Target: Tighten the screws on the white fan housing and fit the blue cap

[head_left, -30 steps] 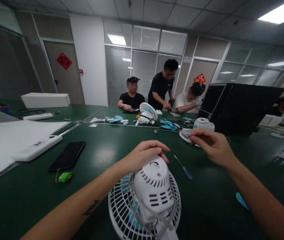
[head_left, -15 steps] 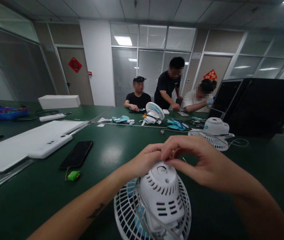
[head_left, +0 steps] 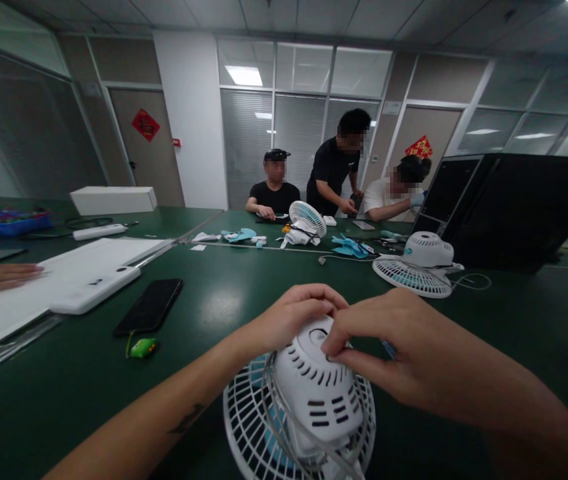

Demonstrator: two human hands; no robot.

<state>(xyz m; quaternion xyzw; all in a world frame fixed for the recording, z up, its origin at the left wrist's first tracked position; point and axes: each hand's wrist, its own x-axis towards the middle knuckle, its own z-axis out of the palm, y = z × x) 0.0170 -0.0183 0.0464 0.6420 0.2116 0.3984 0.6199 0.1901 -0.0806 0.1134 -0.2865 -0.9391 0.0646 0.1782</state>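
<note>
A small white electric fan (head_left: 321, 393) lies face down in front of me, its rounded motor housing on top and its round grille below. Blue blades show through the grille, and a pale cable loops round the housing. My left hand (head_left: 300, 313) curls over the far side of the housing and steadies it. My right hand (head_left: 389, 340) is closed in a pinch, thumb and forefinger at the small hole in the housing's top. What sits between those fingertips is hidden. Something blue shows in part behind the right hand.
A phone (head_left: 151, 307) with a green charm (head_left: 143, 347) lies left, near a white panel (head_left: 89, 263). A second white fan (head_left: 417, 267) lies face down at right by a black monitor (head_left: 519, 213). Several people are across the table; another person's hand (head_left: 1, 277) rests on the panel.
My right hand has come down from the left fingers to the hole in the housing. My left hand has settled round the housing's far side. Another person's hand has appeared at far left.
</note>
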